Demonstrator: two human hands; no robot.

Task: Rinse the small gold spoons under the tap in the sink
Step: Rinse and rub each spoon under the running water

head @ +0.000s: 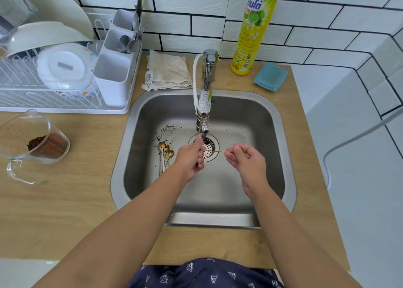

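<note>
A thin gold spoon (218, 151) is held level over the drain strainer (209, 150), just below the tap spout (204, 128). My right hand (245, 163) pinches its handle end. My left hand (192, 159) is closed around its bowl end, which is hidden by the fingers. Several more small gold spoons (165, 154) with pale handles lie on the floor of the steel sink (281, 156), left of the drain, beside dark coffee specks. I cannot tell whether water is running.
A white dish rack (54, 87) with plates and a cutlery holder stands at the left. A glass jug (32, 141) with brown grounds sits on the wooden counter. Behind the sink are a folded cloth (168, 71), a yellow-green soap bottle (254, 30) and a blue sponge (270, 76).
</note>
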